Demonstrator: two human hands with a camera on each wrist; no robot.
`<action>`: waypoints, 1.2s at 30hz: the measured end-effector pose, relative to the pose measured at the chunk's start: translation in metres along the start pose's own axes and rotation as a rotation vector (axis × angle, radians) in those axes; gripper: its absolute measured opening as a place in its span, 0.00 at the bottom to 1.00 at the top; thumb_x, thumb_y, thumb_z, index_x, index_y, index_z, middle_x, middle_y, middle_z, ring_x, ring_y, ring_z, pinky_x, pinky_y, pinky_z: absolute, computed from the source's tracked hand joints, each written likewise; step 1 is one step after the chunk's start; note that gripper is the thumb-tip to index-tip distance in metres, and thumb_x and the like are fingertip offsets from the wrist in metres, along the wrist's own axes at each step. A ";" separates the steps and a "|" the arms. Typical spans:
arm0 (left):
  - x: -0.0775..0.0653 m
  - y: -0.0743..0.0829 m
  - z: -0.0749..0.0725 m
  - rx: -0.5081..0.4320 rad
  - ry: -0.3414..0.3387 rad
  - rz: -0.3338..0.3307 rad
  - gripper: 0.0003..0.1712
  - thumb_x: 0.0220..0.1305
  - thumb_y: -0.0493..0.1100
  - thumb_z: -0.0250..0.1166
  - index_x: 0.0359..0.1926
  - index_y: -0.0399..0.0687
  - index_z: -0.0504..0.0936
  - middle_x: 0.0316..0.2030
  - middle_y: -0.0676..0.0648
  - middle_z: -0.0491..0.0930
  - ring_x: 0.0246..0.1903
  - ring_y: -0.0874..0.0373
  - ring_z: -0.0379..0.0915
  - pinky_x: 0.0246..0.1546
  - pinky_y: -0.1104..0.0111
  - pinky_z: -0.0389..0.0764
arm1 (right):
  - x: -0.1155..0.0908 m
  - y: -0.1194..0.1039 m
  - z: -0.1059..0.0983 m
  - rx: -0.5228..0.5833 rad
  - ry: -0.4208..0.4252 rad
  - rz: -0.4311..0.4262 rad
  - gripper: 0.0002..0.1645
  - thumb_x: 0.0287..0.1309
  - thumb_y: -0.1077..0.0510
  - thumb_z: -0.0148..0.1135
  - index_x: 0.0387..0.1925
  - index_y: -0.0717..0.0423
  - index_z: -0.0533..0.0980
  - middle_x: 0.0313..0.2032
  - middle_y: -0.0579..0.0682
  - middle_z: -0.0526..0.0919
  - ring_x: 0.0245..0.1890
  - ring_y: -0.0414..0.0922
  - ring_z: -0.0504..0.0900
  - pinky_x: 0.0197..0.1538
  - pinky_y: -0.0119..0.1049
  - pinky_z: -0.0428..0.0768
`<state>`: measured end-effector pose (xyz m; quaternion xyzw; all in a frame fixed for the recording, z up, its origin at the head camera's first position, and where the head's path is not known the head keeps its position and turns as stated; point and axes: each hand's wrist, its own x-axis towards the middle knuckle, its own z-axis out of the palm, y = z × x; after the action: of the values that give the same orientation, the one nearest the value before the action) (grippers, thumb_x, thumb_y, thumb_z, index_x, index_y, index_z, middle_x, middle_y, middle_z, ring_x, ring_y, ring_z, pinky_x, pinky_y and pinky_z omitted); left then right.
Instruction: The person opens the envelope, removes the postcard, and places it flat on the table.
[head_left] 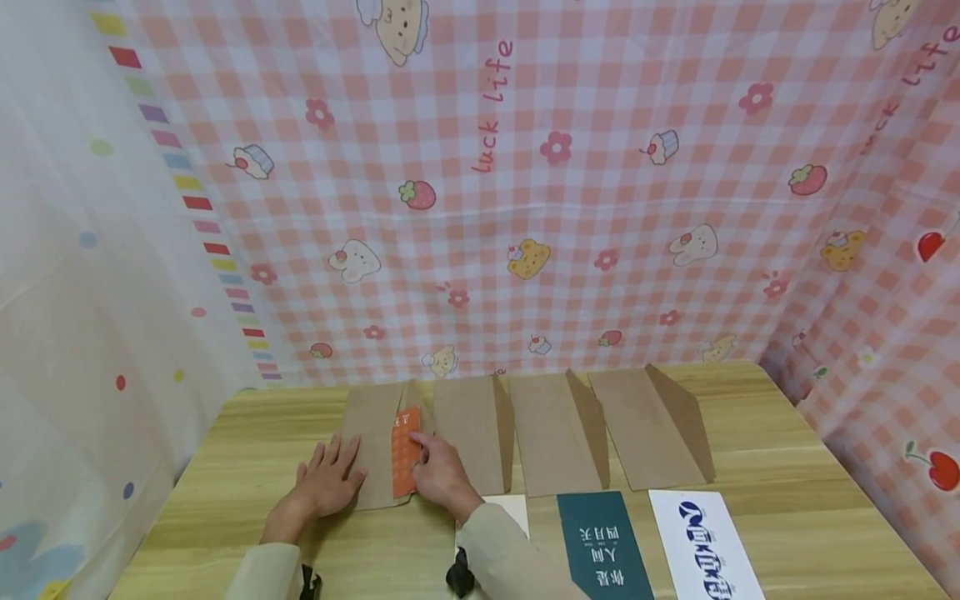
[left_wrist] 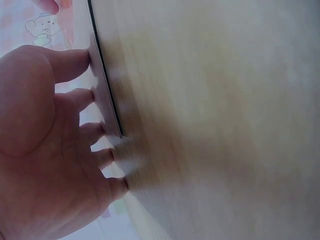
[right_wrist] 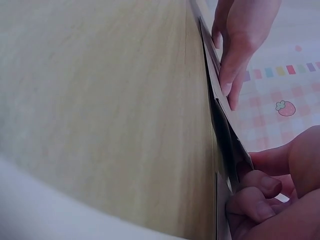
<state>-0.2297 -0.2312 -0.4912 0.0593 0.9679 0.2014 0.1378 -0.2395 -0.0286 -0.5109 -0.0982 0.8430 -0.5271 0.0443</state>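
Observation:
Flat on the table lies a brown paper envelope (head_left: 375,450), the leftmost of a row, its flap side facing right. My left hand (head_left: 330,482) rests on its left part with fingers spread, fingertips pressing near the edge, as the left wrist view shows. An orange card (head_left: 406,454) with pale print lies at the envelope's flap side, overlapping the opening. My right hand (head_left: 441,471) pinches the card's right edge, index finger extended on top. In the right wrist view the curled fingers (right_wrist: 250,202) sit under the edge; how far the card is inside is hidden.
Three more brown envelopes (head_left: 467,433) lie in a row to the right, flaps open. Nearer me are a cream card (head_left: 513,508) partly under the right sleeve, a dark green card (head_left: 603,542) and a white card with blue print (head_left: 701,542). A checked curtain (head_left: 570,208) hangs behind the wooden table (head_left: 795,500).

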 end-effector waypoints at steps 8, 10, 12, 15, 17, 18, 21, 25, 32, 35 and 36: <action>0.001 0.000 0.000 -0.004 -0.010 -0.007 0.36 0.77 0.49 0.47 0.77 0.37 0.49 0.75 0.26 0.37 0.72 0.25 0.29 0.65 0.29 0.37 | -0.002 -0.001 -0.002 0.036 -0.002 -0.001 0.28 0.57 0.74 0.54 0.60 0.64 0.76 0.25 0.43 0.67 0.24 0.39 0.64 0.29 0.30 0.62; 0.001 0.000 0.000 -0.004 -0.012 -0.008 0.36 0.77 0.49 0.47 0.77 0.37 0.49 0.75 0.27 0.37 0.72 0.25 0.29 0.65 0.29 0.37 | -0.002 -0.001 -0.003 0.040 -0.003 0.000 0.27 0.58 0.73 0.53 0.60 0.64 0.76 0.26 0.43 0.68 0.25 0.39 0.64 0.29 0.30 0.63; 0.001 0.000 0.000 -0.004 -0.014 -0.008 0.36 0.77 0.49 0.47 0.77 0.37 0.49 0.75 0.27 0.37 0.72 0.25 0.29 0.65 0.29 0.37 | -0.001 0.000 -0.003 0.045 -0.007 0.003 0.27 0.59 0.73 0.53 0.61 0.64 0.76 0.26 0.43 0.68 0.25 0.39 0.64 0.30 0.30 0.64; 0.001 0.000 0.000 -0.009 -0.014 -0.006 0.36 0.77 0.49 0.47 0.77 0.37 0.49 0.75 0.27 0.37 0.72 0.25 0.29 0.65 0.29 0.37 | -0.001 0.001 -0.004 0.048 -0.012 0.006 0.27 0.59 0.72 0.53 0.61 0.63 0.75 0.27 0.43 0.69 0.25 0.39 0.64 0.30 0.31 0.64; 0.001 -0.001 0.000 -0.009 -0.014 -0.005 0.36 0.77 0.49 0.47 0.77 0.37 0.49 0.75 0.27 0.37 0.72 0.25 0.29 0.65 0.29 0.37 | -0.001 0.001 -0.005 0.045 -0.018 0.012 0.27 0.59 0.72 0.53 0.61 0.63 0.75 0.27 0.44 0.69 0.25 0.39 0.65 0.30 0.31 0.64; 0.001 -0.001 0.000 -0.009 -0.015 -0.004 0.36 0.77 0.49 0.47 0.77 0.37 0.49 0.75 0.27 0.37 0.72 0.25 0.29 0.65 0.29 0.37 | -0.001 0.001 -0.006 0.043 -0.020 0.017 0.28 0.59 0.72 0.53 0.62 0.63 0.75 0.27 0.44 0.69 0.26 0.39 0.65 0.30 0.31 0.64; 0.000 -0.001 0.000 -0.009 -0.015 -0.005 0.36 0.77 0.49 0.47 0.77 0.38 0.49 0.75 0.27 0.37 0.72 0.25 0.29 0.65 0.29 0.36 | -0.002 0.000 -0.008 0.039 -0.019 0.018 0.28 0.58 0.72 0.53 0.61 0.63 0.75 0.28 0.45 0.71 0.26 0.40 0.66 0.30 0.31 0.64; 0.000 0.001 -0.001 -0.014 -0.016 -0.007 0.36 0.77 0.49 0.47 0.77 0.38 0.49 0.75 0.27 0.37 0.72 0.25 0.28 0.65 0.29 0.36 | -0.003 -0.001 -0.010 0.031 -0.008 0.006 0.28 0.56 0.72 0.54 0.61 0.63 0.76 0.28 0.46 0.71 0.27 0.40 0.66 0.29 0.30 0.64; 0.000 0.002 -0.001 -0.007 -0.011 -0.008 0.36 0.77 0.49 0.47 0.77 0.37 0.49 0.75 0.26 0.38 0.72 0.25 0.30 0.65 0.29 0.37 | -0.004 -0.002 -0.013 0.034 -0.009 0.014 0.28 0.58 0.72 0.54 0.61 0.63 0.76 0.26 0.44 0.67 0.26 0.40 0.65 0.29 0.31 0.63; 0.000 0.002 -0.001 -0.006 -0.011 -0.009 0.36 0.77 0.50 0.47 0.77 0.37 0.49 0.75 0.26 0.38 0.72 0.25 0.30 0.65 0.29 0.37 | -0.005 -0.001 -0.014 0.033 -0.007 0.009 0.28 0.58 0.72 0.54 0.61 0.63 0.76 0.26 0.44 0.67 0.26 0.40 0.65 0.30 0.31 0.63; 0.000 0.002 -0.002 -0.007 -0.011 -0.008 0.36 0.77 0.50 0.47 0.77 0.37 0.49 0.74 0.26 0.38 0.72 0.25 0.30 0.65 0.29 0.37 | -0.005 -0.001 -0.015 0.031 -0.005 0.005 0.28 0.57 0.72 0.54 0.61 0.63 0.76 0.26 0.44 0.67 0.26 0.40 0.65 0.30 0.31 0.63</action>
<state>-0.2297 -0.2304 -0.4891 0.0560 0.9667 0.2038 0.1440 -0.2375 -0.0150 -0.5033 -0.0967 0.8349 -0.5395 0.0495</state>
